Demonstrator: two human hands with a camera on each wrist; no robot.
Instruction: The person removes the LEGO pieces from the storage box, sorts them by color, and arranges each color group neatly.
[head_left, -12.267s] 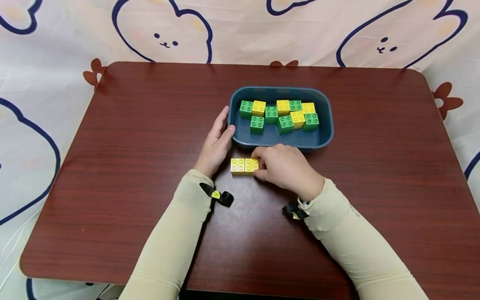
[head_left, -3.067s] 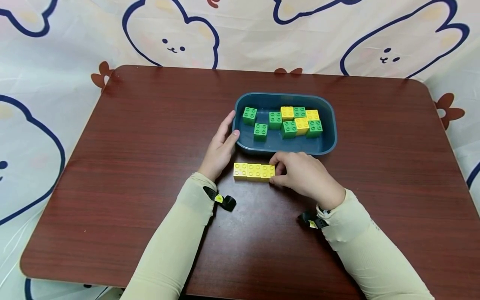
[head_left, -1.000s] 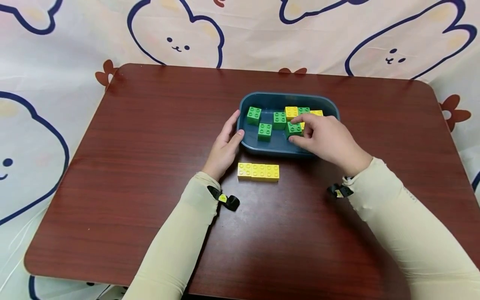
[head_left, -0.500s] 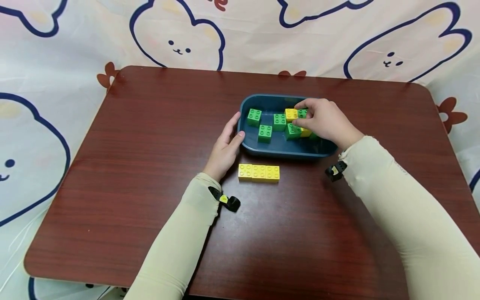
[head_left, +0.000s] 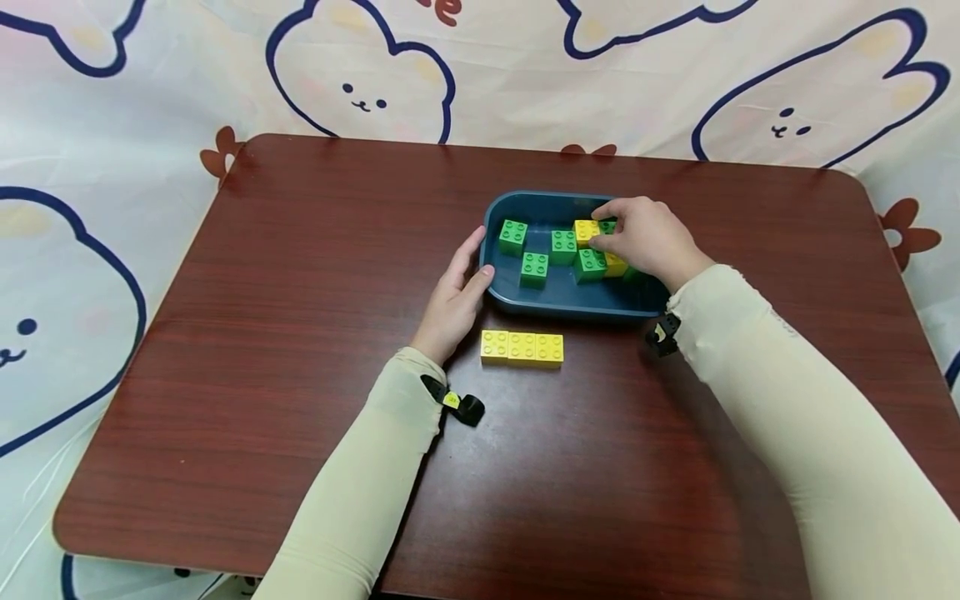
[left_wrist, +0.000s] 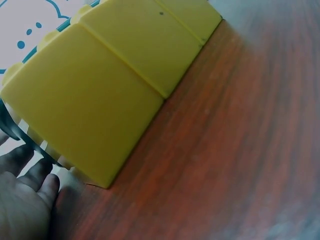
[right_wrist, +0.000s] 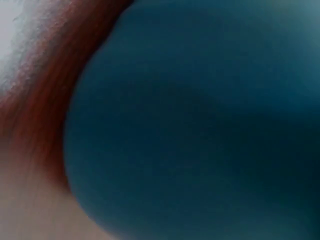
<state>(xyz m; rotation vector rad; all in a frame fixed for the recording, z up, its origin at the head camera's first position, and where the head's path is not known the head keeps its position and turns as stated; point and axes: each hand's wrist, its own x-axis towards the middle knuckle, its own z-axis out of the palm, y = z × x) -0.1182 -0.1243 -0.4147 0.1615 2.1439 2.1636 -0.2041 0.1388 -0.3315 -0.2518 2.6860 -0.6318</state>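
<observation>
My right hand [head_left: 651,239] reaches into the blue tray [head_left: 558,312]. Its thumb and forefinger pinch a yellow toy brick [head_left: 585,231] front to back, and a green brick [head_left: 608,226] shows between the fingers just right of it. With fingers fairly straight, my left hand [head_left: 452,302] rests along the tray's left end, the thumb at its near corner. On the table in front of the tray, a row of three yellow bricks [head_left: 522,349] stands end to end; it looms close in the left wrist view, where the left fingers [left_wrist: 37,175] meet the tray rim.
Other green bricks stand apart in the tray's left half, one green brick [head_left: 513,237] near the far left. A green brick [head_left: 590,265] and a yellow brick [head_left: 615,266] sit at the near middle. The brown table [head_left: 300,333] backs onto a printed cloth.
The yellow row has grown from two bricks to three. My right hand has left the row, passed over the tray's front bricks and moved back to the rear yellow brick. The left hand stays.
</observation>
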